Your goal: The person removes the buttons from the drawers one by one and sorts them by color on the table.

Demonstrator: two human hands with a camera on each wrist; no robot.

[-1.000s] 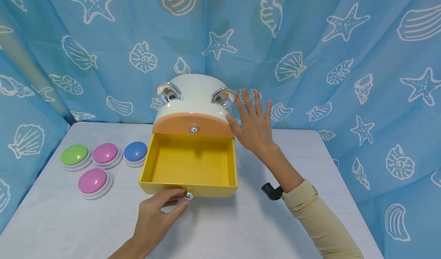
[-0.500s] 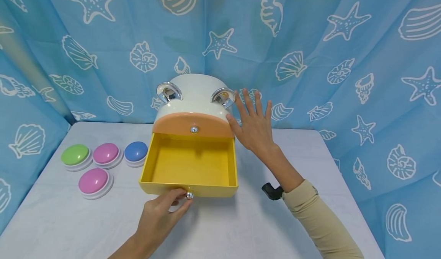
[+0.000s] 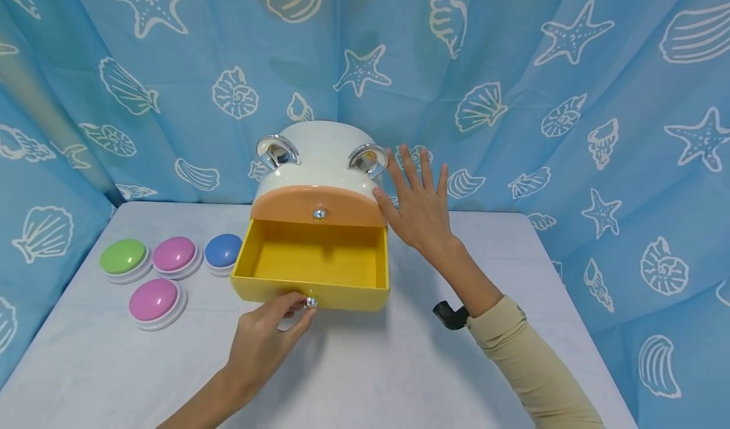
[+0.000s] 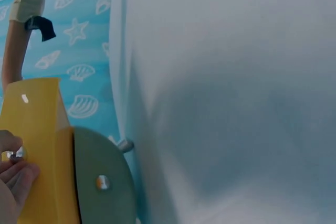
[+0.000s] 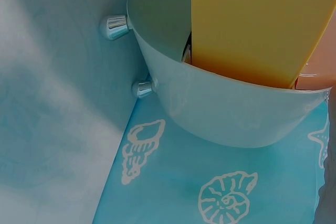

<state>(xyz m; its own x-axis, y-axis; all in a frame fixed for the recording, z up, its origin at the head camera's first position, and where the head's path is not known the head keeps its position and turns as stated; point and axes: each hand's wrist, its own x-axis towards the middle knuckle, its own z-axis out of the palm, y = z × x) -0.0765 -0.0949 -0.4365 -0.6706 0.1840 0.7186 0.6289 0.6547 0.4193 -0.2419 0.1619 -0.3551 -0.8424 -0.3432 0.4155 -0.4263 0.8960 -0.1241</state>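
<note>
A white storage box with two silver ring-shaped pieces on top stands at the back middle of the table. Its yellow drawer is pulled out with a bare inside, below an orange drawer front. My left hand pinches the yellow drawer's silver knob between thumb and fingers. Fingers spread, my right hand rests against the box's right side. In the left wrist view, a green drawer front with its own knob shows beside the yellow one. The right wrist view shows the box's side and silver feet.
Left of the box sit several dome-topped push lights on white bases: a green one, two pink ones and a blue one. The blue one is very close to the drawer's left side. A blue seashell curtain hangs behind.
The yellow drawer has slid partway back into the box, and my left hand has moved with its knob. My right hand stays in place against the box.
</note>
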